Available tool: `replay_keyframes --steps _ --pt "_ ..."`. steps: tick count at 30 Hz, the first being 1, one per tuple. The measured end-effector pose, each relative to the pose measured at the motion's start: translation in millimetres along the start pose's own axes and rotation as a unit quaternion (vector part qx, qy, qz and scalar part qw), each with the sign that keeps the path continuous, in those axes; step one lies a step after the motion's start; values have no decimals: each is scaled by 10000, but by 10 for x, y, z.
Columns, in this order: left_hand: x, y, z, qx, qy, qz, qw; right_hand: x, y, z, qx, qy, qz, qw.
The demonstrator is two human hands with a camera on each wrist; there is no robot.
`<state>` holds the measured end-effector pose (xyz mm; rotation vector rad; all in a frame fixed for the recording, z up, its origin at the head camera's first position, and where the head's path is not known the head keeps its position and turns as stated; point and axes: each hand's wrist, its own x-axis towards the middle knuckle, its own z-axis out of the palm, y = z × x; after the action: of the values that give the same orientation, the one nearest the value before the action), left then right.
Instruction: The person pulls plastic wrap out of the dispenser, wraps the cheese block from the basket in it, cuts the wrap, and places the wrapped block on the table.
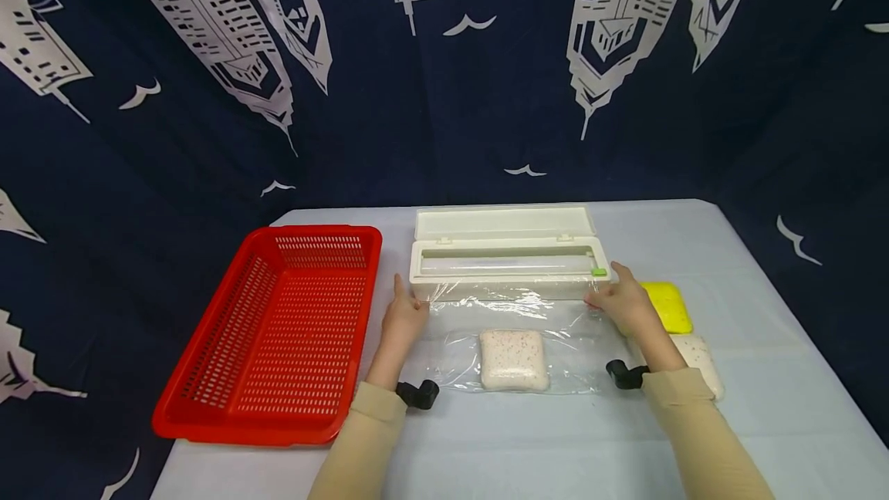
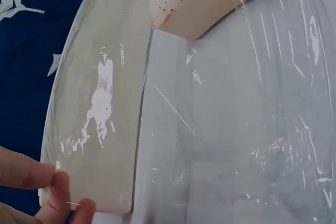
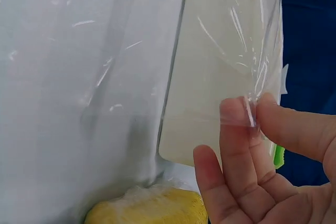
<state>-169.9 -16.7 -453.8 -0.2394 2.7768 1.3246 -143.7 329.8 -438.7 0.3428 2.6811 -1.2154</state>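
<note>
A white cling film dispenser (image 1: 510,289) stands on the table with its lid raised, the film roll (image 1: 510,264) showing inside. From it, a clear sheet of cling film (image 1: 451,342) stretches toward me and lies across a rounded cream block with reddish speckles (image 1: 514,361). At the dispenser's left front corner, my left hand (image 1: 404,321) pinches the film's edge between thumb and fingers (image 2: 59,190). My right hand (image 1: 628,305) pinches the opposite edge by the right front corner; the film passes between its thumb and fingertips (image 3: 233,111). A green slider (image 1: 599,272) sits near that corner.
To the left is a red perforated plastic basket (image 1: 371,268). Beside my right forearm lie a yellow block (image 1: 668,307) and another speckled cream block (image 1: 698,357), partly hidden by the arm. A dark blue printed cloth (image 1: 430,114) hangs behind the table (image 1: 764,423).
</note>
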Motion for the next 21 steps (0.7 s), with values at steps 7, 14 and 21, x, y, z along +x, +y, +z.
replay_keyframes --steps 7,14,21 --pt "-70 182 62 281 812 440 9953 46 9 14 -119 394 59 9991" --pt "-106 632 272 182 858 2075 9743 129 19 -23 -362 396 -40 9986" --pt "-177 965 577 799 -269 2846 9549 156 11 -34 -1009 804 -858 9879"
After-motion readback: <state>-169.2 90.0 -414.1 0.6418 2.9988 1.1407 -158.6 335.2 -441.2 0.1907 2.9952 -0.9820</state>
